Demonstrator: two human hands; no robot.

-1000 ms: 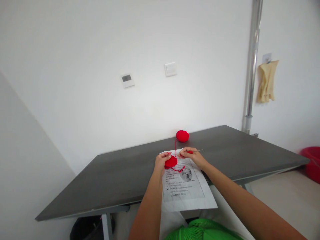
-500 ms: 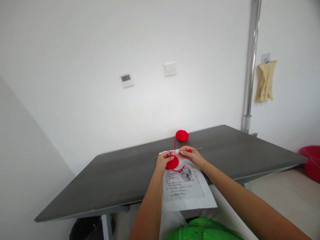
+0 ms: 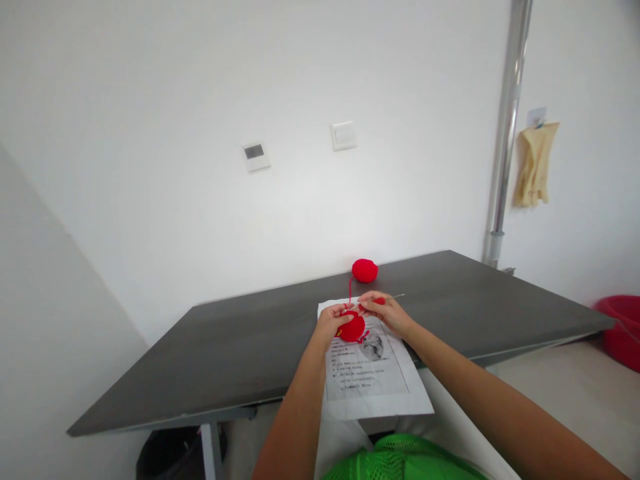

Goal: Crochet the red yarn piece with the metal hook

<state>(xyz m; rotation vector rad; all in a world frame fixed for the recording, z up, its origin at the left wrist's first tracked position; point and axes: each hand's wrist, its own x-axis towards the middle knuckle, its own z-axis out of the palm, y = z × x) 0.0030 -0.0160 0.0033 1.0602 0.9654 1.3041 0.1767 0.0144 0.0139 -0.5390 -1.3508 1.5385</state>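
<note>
My left hand (image 3: 330,322) pinches a round red crochet piece (image 3: 353,327) at its left edge, above the printed sheet. A small yellow bit (image 3: 339,332) shows by the piece's left side, too small to name. In my right hand (image 3: 387,312) is a crochet hook (image 3: 379,301) with a red handle; its thin shaft end sticks out to the right. The hook's tip, near the piece's top edge, is hard to make out. Red yarn (image 3: 350,288) runs from the left fingers back to a red yarn ball (image 3: 365,271) at the table's far edge.
The printed paper sheet (image 3: 370,393) hangs over the front edge of the dark grey table (image 3: 250,353). A red bucket (image 3: 623,327) stands on the floor at right, a dark bin (image 3: 167,453) under the table at left. Yellowish gloves (image 3: 537,163) hang on the wall.
The crochet piece has turned and shifted slightly right, and the yellow bit now shows at its left. My left hand has moved a little right. The right hand holds almost still.
</note>
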